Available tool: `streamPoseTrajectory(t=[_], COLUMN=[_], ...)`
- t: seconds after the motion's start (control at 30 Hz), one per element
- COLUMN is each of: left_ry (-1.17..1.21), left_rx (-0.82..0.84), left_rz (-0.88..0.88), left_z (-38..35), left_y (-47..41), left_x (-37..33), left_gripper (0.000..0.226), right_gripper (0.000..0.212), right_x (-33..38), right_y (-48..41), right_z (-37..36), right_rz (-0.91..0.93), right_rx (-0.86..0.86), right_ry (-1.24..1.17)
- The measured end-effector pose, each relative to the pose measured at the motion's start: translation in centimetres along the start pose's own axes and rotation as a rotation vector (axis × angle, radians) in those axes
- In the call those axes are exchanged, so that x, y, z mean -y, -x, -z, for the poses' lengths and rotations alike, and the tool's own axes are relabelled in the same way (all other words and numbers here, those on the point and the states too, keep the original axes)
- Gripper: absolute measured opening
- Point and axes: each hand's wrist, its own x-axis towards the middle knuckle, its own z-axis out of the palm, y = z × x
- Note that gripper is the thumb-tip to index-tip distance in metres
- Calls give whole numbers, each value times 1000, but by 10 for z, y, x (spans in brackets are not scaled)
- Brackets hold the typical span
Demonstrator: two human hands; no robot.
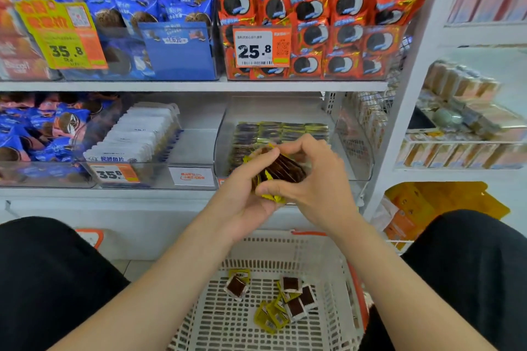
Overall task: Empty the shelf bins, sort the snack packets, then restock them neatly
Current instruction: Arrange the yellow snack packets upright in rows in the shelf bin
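Glossy, crinkled brown-and-yellow foil snack packets (285, 169) catch the light. Behind them, a clear smooth plastic shelf bin (356, 148). Below, a white perforated plastic basket (285, 246), matt. Up top, shiny red foil biscuit packs (313, 11) behind a paper price card (256, 48); black matt cloth trousers (42, 279).

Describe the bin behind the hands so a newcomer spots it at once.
On the white lower shelf, take the rightmost clear plastic bin, below the orange 25.8 price tag. Only it holds flat rows of yellow-and-brown packets; its neighbour holds white packs.

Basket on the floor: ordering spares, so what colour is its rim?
Orange rim on a white perforated plastic basket; head view.
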Motion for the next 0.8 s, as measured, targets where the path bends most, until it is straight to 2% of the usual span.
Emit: streamPoseTrajectory(t=[0.07, 0.13, 0.2, 0.3, 0.43, 0.57, 0.63, 0.7, 0.8], left_ry=[66, 105, 87, -26, -242, -474, -678, -1005, -1820], left_rx=[42, 95, 103, 88, 22, -2, 28, -6, 23], left_rz=[-27, -24, -20, -84, -127, -84, -23, -30, -191], left_z=[-3, -2, -3, -10, -12, -7, -2, 7, 30], left_y=[-9, -20, -32, -52, -77, -94, -101, -108, -117], left_x=[-7, -12, -14, -12, -5, -6, -12, -17, -15], left_gripper=[44, 58, 68, 48, 41, 53, 63, 65, 58], right_gripper=[63, 66, 76, 80, 77, 32, 33, 48, 65], right_x=[-1, -6, -11, -22, -37, -58, -73, -87, -103], right_y=[-8, -17, -28, -48, -78, -98, -105, -112, -113], right_z=[8, 20, 30, 34, 32, 37, 48, 59, 63], right_rz=[-9, -85, -149, -192, -219, -171, -199, -214, -190], right_rx=[-15, 34, 93, 162, 249, 486, 568, 606, 702], right_ry=[15, -47, 11, 180, 262, 260, 286, 425, 842])
